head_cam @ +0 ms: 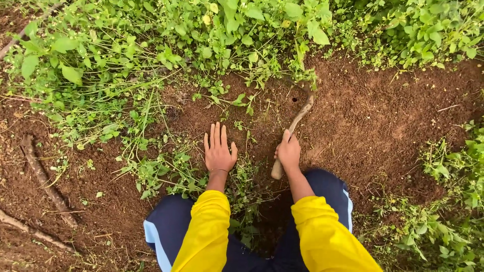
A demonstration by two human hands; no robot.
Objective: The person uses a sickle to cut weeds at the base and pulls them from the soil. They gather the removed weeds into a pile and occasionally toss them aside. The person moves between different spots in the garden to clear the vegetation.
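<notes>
My right hand (288, 151) grips the wooden handle of a small curved hand hoe (297, 120). Its far end reaches into the soil under a leafy green weed (302, 70). My left hand (219, 148) lies flat, fingers spread, on the reddish-brown soil beside low weeds (166, 168). It holds nothing. Both arms wear yellow sleeves, and dark blue trousers with a pale stripe show at my knees below.
Dense green weeds (151, 45) cover the far ground. More weeds (443, 201) grow at the right edge. Bare loosened soil (373, 116) lies to the right of the hoe. Exposed roots (43, 176) cross the soil at left. A small hole (294, 99) sits near the hoe's tip.
</notes>
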